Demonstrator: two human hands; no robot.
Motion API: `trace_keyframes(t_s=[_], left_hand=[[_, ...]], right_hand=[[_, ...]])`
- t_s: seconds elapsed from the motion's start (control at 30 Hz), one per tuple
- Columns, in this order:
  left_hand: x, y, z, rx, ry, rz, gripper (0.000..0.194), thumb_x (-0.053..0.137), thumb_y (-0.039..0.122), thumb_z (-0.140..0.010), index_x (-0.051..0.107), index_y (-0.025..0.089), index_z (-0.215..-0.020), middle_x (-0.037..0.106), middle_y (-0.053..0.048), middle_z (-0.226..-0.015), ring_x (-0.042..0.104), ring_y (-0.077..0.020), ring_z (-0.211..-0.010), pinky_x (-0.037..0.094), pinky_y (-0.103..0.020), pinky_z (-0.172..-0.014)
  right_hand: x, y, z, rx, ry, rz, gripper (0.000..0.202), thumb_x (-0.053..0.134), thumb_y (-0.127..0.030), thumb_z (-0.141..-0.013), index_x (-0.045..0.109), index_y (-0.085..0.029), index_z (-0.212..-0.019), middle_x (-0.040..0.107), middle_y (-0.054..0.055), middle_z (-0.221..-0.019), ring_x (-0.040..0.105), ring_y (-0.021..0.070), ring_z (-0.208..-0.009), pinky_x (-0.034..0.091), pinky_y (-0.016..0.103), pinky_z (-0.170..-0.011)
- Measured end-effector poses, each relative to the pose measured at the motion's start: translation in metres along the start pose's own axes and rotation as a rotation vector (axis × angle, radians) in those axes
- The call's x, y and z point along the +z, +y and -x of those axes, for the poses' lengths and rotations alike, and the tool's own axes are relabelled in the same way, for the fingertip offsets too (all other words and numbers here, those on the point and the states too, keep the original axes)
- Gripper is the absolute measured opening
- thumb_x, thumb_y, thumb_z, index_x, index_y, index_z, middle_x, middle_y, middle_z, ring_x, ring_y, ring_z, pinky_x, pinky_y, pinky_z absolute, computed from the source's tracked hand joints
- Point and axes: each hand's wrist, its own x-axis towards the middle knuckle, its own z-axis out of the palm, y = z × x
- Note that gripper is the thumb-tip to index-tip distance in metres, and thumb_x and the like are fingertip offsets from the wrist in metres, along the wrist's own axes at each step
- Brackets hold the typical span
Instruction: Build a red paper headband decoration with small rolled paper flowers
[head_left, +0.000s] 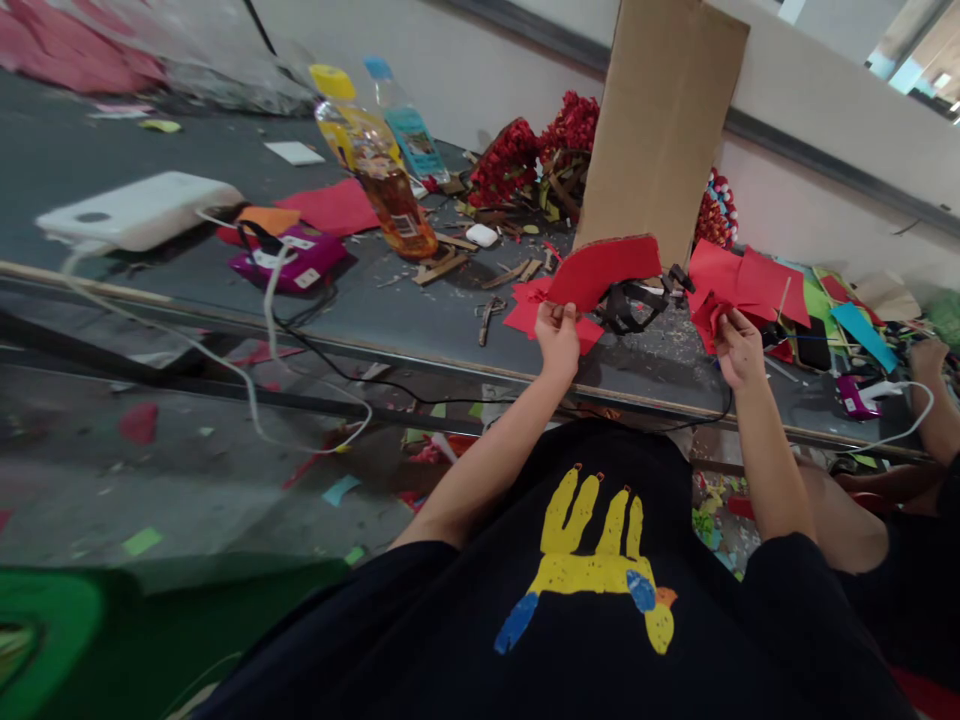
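Note:
My left hand (pixel 559 332) is closed on a curved piece of red cardboard (pixel 606 270), gripping its lower left end above the table's front edge. Red paper (pixel 592 335) lies beneath and beside that hand. Farther right, my right hand (pixel 739 345) pinches a small crumpled piece of red paper (pixel 718 318), next to flat red sheets (pixel 757 280). Between the two hands sits a black strap-like object (pixel 634 305) on the table.
Bottles (pixel 394 200), a white power bank (pixel 142 212) and a purple device (pixel 292 260) with cables stand left. A tall cardboard sheet (pixel 656 130) leans on the wall. A phone (pixel 812 343), coloured paper and another person's hand (pixel 928 358) are at right.

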Motion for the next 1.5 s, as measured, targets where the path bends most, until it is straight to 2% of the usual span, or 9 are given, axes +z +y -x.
trace_keyframes(t_s=[0.27, 0.47, 0.6, 0.8, 1.07, 1.27, 1.5], left_hand=[[0.002, 0.002, 0.001, -0.044, 0.024, -0.023, 0.045, 0.070, 0.052, -0.071, 0.039, 0.020, -0.071, 0.045, 0.006, -0.061, 0.052, -0.0085, -0.057, 0.048, -0.024, -0.063], [0.001, 0.004, 0.001, -0.044, 0.014, -0.037, 0.042, 0.070, 0.047, -0.074, 0.038, 0.020, -0.071, 0.045, 0.006, -0.061, 0.053, -0.0086, -0.058, 0.049, -0.024, -0.063], [0.000, 0.003, 0.001, -0.024, 0.007, -0.032, 0.043, 0.071, 0.048, -0.072, 0.038, 0.021, -0.070, 0.041, 0.007, -0.059, 0.052, -0.0085, -0.057, 0.050, -0.023, -0.062], [0.001, 0.003, 0.002, 0.007, -0.006, -0.033, 0.047, 0.072, 0.051, -0.070, 0.036, 0.021, -0.068, 0.036, 0.007, -0.059, 0.049, -0.0080, -0.056, 0.050, -0.024, -0.062], [0.002, 0.005, 0.004, -0.003, -0.016, -0.045, 0.057, 0.073, 0.060, -0.063, 0.030, 0.021, -0.065, 0.032, 0.007, -0.060, 0.047, -0.0072, -0.056, 0.051, -0.024, -0.063], [0.001, 0.005, 0.004, -0.005, -0.030, -0.040, 0.052, 0.072, 0.056, -0.066, 0.034, 0.021, -0.067, 0.034, 0.007, -0.061, 0.048, -0.0073, -0.057, 0.051, -0.023, -0.064], [0.001, 0.007, 0.005, -0.038, -0.036, -0.066, 0.047, 0.072, 0.046, -0.071, 0.033, 0.021, -0.067, 0.034, 0.007, -0.062, 0.049, -0.0083, -0.059, 0.050, -0.025, -0.067]], right_hand=[[-0.004, 0.019, -0.007, 0.195, 0.065, -0.088, 0.017, 0.073, -0.028, -0.071, 0.063, -0.027, -0.085, 0.071, -0.008, -0.075, 0.065, 0.0074, -0.066, 0.053, 0.020, -0.062], [0.003, 0.037, -0.028, 0.187, 0.132, -0.089, 0.022, 0.072, -0.037, -0.070, 0.059, -0.024, -0.083, 0.071, -0.002, -0.080, 0.066, 0.0125, -0.068, 0.053, 0.027, -0.061], [0.011, 0.042, -0.038, 0.159, 0.082, -0.024, 0.026, 0.069, -0.043, -0.072, 0.058, -0.025, -0.087, 0.071, -0.001, -0.087, 0.067, 0.0139, -0.077, 0.054, 0.030, -0.068], [0.019, 0.040, -0.043, 0.150, 0.039, -0.019, 0.028, 0.067, -0.045, -0.073, 0.059, -0.025, -0.090, 0.070, -0.001, -0.086, 0.066, 0.0131, -0.078, 0.054, 0.031, -0.072], [0.034, 0.029, -0.039, 0.194, 0.079, -0.044, 0.025, 0.074, -0.038, -0.068, 0.061, -0.024, -0.085, 0.070, -0.002, -0.077, 0.064, 0.0121, -0.067, 0.055, 0.029, -0.069], [0.037, 0.023, -0.037, 0.235, 0.075, -0.081, 0.024, 0.076, -0.029, -0.063, 0.061, -0.023, -0.080, 0.070, -0.005, -0.075, 0.063, 0.0100, -0.065, 0.053, 0.026, -0.069], [0.037, 0.026, -0.039, 0.232, 0.076, -0.057, 0.017, 0.073, -0.028, -0.067, 0.059, -0.023, -0.076, 0.071, -0.005, -0.074, 0.065, 0.0108, -0.066, 0.052, 0.025, -0.062]])
